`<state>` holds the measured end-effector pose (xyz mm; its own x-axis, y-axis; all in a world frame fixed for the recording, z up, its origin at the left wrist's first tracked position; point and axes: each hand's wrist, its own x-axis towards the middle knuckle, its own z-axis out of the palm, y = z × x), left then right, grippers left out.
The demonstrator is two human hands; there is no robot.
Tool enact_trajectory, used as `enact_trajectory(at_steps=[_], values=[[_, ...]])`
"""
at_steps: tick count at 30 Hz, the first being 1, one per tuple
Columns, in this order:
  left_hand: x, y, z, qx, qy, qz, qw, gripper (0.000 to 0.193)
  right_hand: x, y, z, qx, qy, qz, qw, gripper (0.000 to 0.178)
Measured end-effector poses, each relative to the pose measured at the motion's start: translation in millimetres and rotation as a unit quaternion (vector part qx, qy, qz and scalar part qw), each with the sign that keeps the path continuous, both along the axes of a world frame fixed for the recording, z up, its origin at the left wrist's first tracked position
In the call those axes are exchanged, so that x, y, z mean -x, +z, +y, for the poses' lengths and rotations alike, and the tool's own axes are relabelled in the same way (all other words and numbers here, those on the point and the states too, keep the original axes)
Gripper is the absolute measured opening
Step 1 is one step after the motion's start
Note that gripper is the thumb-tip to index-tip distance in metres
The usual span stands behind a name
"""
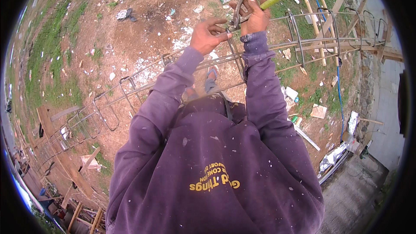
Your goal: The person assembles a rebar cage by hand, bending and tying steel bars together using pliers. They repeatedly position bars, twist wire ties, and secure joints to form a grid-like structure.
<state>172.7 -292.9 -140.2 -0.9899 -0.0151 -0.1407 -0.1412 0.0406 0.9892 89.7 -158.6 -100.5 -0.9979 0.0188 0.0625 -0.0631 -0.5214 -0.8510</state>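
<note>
A long cage of thin steel reinforcing bars (316,41) with square stirrups runs across in front of me. My right hand (255,17) holds a pair of pincers (237,17) with yellow-green handles spread apart. The tool's jaws are at the top of a stirrup (236,54), where it meets the far upper bar. My left hand (208,35) is beside the jaws, thumb and fingertips drawn together at that same joint. What lies between those fingertips is too small to make out.
Wooden posts (336,6) prop the cage at the right, and planks (65,160) stand under its left end. A blue hose (339,91) runs along the right side. Litter is scattered over the dirt and grass. A concrete slab (351,190) lies at lower right.
</note>
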Motion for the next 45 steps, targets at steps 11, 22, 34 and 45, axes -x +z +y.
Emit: enact_trajectory(at_steps=[11, 22, 34, 45], values=[[4, 2, -3, 0.007, -0.014, -0.034, 0.999, 0.063, 0, -16, -12, 0.053, -0.081, -0.082, 0.992, 0.043], [14, -11, -15, 0.013, -0.001, 0.017, 1.000, 0.066, 8, 12, -21, 0.019, -0.013, -0.103, 0.994, 0.022], [144, 135, 53, 0.152, 0.288, 0.199, 0.924, 0.069, 16, -11, -51, -0.322, -0.097, 0.016, 0.942, 0.041], [-13, 130, 67, 0.073, 0.094, 0.495, 0.861, 0.037, -44, 20, 21, -0.409, 0.104, 0.212, 0.881, 0.053]])
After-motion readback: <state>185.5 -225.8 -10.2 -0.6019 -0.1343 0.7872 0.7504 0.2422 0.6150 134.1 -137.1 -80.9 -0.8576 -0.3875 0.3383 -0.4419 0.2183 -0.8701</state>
